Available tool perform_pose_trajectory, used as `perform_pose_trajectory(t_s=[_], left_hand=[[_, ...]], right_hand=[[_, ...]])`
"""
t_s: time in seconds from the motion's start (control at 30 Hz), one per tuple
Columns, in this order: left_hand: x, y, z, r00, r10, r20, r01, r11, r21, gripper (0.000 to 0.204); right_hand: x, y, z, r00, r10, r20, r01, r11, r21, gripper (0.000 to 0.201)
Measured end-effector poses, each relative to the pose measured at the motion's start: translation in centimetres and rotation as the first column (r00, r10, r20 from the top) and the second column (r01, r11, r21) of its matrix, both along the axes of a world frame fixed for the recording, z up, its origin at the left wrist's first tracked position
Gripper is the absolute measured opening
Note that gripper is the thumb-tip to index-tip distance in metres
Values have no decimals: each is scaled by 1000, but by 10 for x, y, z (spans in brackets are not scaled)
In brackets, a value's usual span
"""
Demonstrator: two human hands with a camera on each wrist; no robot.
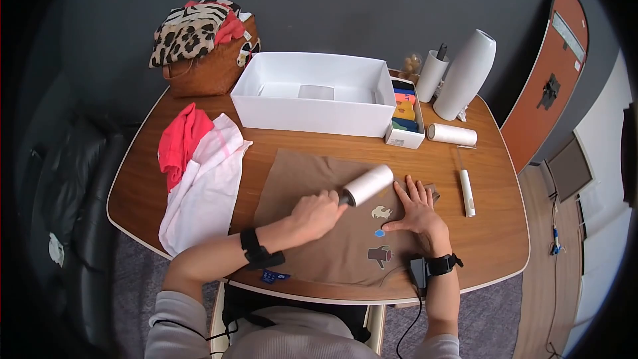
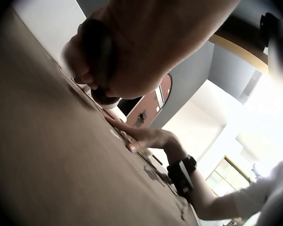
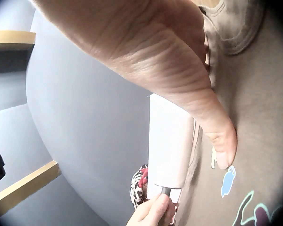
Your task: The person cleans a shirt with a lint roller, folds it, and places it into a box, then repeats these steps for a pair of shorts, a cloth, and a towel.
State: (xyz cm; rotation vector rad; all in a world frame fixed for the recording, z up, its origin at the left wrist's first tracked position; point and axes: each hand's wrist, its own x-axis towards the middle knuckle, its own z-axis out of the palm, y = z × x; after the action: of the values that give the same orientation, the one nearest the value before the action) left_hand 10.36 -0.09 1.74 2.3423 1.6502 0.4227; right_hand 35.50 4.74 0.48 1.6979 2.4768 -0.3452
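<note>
A brown cloth with printed shapes lies spread on the table. My left hand grips the dark handle of a white lint roller, whose head is over the cloth's upper right part. In the left wrist view the fingers of my left hand curl round that handle. My right hand rests on the cloth's right side with fingers spread, its thumb beside a blue print. The right wrist view shows the thumb of my right hand on the cloth and the roller beyond it.
Pink and white clothes lie at the left. Behind the cloth stand a white bin, a small box of folded items and a white vase. A spare roll and a white-handled tool lie at the right.
</note>
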Motion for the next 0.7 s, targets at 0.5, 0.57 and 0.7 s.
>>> perform_pose_trajectory(t_s=[0.5, 0.57, 0.7], left_hand=[[-85, 34, -9, 939, 330, -101, -322, 943, 88, 36], [-77, 12, 4, 954, 279, -109, -274, 960, 56, 36], [-61, -30, 4, 969, 145, -202, -171, 979, -115, 35]], right_hand=[[3, -4, 5, 999, -32, -41, 32, 999, 0, 117], [2, -5, 6, 998, -42, -47, 41, 999, -7, 116], [3, -6, 7, 998, -33, -51, 33, 999, -2, 115]])
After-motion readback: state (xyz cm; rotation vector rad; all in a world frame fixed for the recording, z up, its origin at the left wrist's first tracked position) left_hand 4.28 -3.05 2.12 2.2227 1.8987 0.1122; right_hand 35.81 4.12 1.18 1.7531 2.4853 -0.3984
